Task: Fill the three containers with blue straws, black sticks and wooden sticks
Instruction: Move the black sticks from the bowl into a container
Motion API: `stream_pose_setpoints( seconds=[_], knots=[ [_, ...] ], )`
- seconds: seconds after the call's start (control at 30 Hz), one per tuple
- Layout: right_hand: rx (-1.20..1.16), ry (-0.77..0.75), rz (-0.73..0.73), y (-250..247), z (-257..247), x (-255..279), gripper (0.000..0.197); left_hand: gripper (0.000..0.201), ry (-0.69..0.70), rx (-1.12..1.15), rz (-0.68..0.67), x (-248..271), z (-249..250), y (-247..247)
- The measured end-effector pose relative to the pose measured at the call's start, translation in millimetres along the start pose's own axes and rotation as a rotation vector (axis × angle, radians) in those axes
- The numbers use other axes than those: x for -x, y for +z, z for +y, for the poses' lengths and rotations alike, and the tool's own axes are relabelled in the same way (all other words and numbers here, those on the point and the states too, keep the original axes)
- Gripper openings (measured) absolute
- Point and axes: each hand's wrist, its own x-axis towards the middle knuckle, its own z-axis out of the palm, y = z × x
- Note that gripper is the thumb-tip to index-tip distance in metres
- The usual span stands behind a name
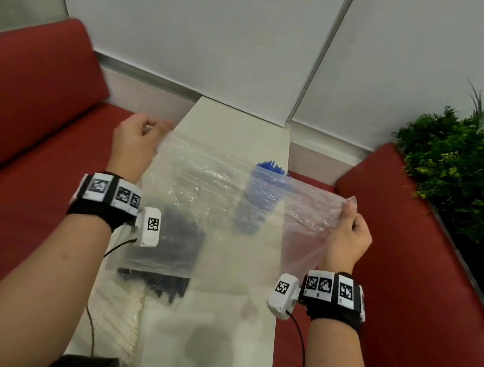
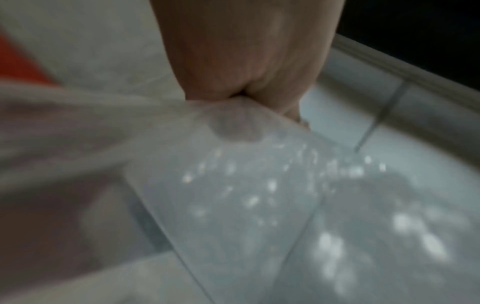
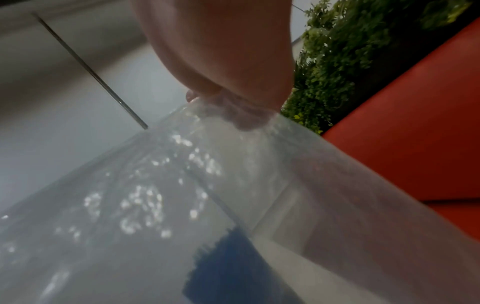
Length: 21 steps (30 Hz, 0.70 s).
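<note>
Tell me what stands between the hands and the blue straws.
The clear plastic bag, pinched by the left hand and right hand, stretches in front of the blue straws, which show through it.

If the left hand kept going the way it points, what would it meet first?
Probably the white wall panel behind the table; the left hand, pinching the clear plastic bag, points up and away. Depth is unclear.

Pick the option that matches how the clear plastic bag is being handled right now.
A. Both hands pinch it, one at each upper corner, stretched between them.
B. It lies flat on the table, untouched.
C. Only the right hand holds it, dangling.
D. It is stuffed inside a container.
A: the left hand and right hand each pinch a corner of the clear plastic bag, spread above the table.
</note>
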Motion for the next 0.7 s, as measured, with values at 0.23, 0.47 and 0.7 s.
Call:
stream_pose_setpoints(
  seconds=[0.23, 0.47, 0.7],
  knots=[
    [0.395, -0.193, -0.366, 12.2, 5.0, 12.5, 0.102, 0.074, 0.283, -0.114, -0.39, 21.8, 77.7, 32.2],
    [0.063, -0.073, -1.043, 44.9, -37.3, 42.7, 0.016, 0.04, 0.656, -0.046, -0.446, 35.8, 139.2, 34.9],
    [-0.46, 0.062, -0.728, 9.3, -47.5, 16.8, 0.016, 0.153, -0.298, 0.373, -0.682, 12.9, 20.4, -12.5]
  ],
)
